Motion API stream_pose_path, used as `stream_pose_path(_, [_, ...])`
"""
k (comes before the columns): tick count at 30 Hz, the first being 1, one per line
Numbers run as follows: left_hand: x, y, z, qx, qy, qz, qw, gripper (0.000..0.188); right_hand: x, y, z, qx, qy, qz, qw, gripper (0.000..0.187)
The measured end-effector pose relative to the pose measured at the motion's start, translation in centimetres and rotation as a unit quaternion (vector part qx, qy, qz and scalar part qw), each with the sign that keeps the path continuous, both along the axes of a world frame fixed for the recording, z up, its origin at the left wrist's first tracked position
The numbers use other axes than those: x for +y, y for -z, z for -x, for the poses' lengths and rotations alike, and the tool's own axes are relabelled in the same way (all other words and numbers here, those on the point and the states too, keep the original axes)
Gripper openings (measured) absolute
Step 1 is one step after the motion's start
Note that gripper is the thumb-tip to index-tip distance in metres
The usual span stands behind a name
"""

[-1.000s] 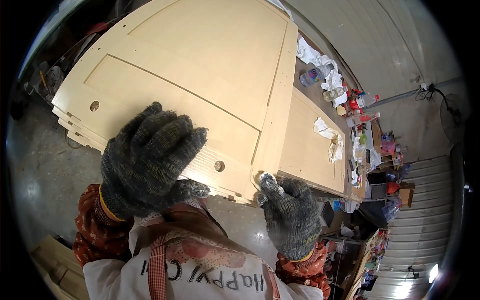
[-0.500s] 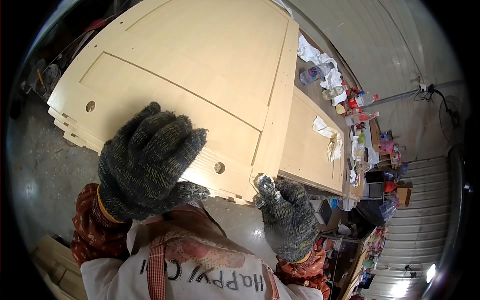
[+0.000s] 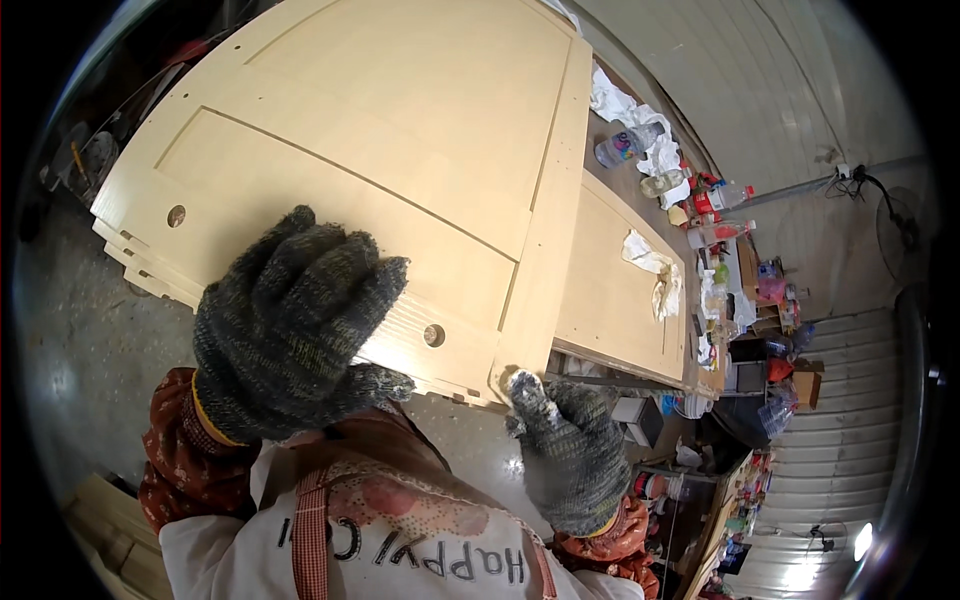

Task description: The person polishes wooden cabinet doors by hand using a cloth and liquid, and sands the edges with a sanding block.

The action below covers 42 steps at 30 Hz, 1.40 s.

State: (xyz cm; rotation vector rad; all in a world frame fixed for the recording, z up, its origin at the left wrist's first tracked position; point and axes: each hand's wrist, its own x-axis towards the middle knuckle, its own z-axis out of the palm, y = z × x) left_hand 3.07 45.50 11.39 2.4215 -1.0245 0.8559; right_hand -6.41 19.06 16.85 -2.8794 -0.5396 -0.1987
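Note:
A large cream-coloured door panel [image 3: 400, 130], with grooved frames and round holes, spreads out before me. My left hand [image 3: 295, 325], in a dark knitted glove, rests on the panel's near side with its fingers stretched out and the thumb at the near edge. My right hand [image 3: 568, 450], gloved alike, is at the panel's near right corner. Its forefinger, smeared with white paste at the tip, points to that corner. The other fingers are curled in, and whatever they may hold is hidden.
Beneath and to the right lies another cream panel [image 3: 610, 270] with a crumpled paper [image 3: 650, 262] on it. Past it, plastic bottles [image 3: 628, 145] and white paper litter a bench. A black bin [image 3: 740, 415] stands at the right. Grey floor [image 3: 80, 320] shows at the left.
My right forefinger has drawn back slightly from the panel's corner, toward me. My left hand keeps its place on the panel; the whole view has shifted slightly.

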Motion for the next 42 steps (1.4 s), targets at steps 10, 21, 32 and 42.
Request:
stream_pose_path(10, [-0.1,0.0,-0.1,-0.002,-0.003,-0.013,1.0,0.063,-0.7,0.3,-0.3,-0.025,-0.041,-0.039,0.998,0.056])
stream_pose_path(21, [-0.5,-0.4,-0.2,0.01,0.002,-0.02,1.0,0.067,-1.6,0.3,-0.1,-0.004,-0.029,0.018,0.999,0.059])
stream_pose_path(32, [-0.7,-0.3,-0.2,0.013,0.007,-0.019,1.0,0.067,-1.2,1.4,1.2,-0.04,-0.028,0.01,0.999,0.058])
stream_pose_path(42, [-0.6,-0.2,-0.2,0.003,0.006,-0.017,1.0,0.068,-1.2,1.4,2.1,-0.005,-0.023,-0.026,0.999,0.052])
